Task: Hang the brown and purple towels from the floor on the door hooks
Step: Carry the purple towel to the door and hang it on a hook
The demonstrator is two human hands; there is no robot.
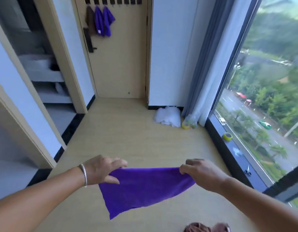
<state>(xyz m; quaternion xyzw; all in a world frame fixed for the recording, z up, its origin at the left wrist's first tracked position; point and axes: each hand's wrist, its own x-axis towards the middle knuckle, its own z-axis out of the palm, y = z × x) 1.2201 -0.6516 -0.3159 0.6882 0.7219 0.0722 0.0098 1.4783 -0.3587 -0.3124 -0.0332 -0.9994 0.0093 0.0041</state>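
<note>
While both hands [150, 169] pinch purple towel's [141, 188] top edge, bare floor [128, 134] ahead to door [118, 56].

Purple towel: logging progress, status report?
Left hand and right hand pinch purple towel spread. Three towels hung. Brown towel still floored. Path clear.

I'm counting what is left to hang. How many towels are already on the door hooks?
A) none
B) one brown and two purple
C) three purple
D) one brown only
B: a brown towel and two purple towels hang side by side from the hooks at the top of the door, while both hands hold another purple towel.
</note>
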